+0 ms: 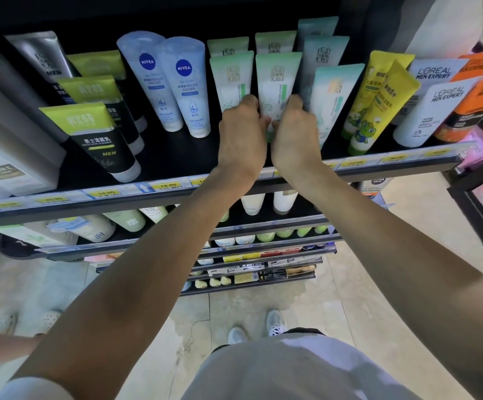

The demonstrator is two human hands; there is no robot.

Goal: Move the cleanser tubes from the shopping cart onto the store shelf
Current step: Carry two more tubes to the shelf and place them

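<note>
Grey shorts (277,368) and two pale shoes (256,330) are seen at 6 o'clock over a tiled floor (335,307). Both bare forearms are stretched up to the store shelf (176,166). One green-white cleanser tube (276,85) is held upright, cap down, at 12 o'clock, its lower part pinched between both hands. The left hand (241,134) is curled round the tube's left edge, fingers (249,102) wrapped on it; the right hand (295,137) is curled round its right edge. A matching green tube (230,79) stands just beside at 11 o'clock. Nivea tubes (171,82) are at 10 o'clock, yellow tubes (379,102) at 2 o'clock. No cart is seen.
</note>
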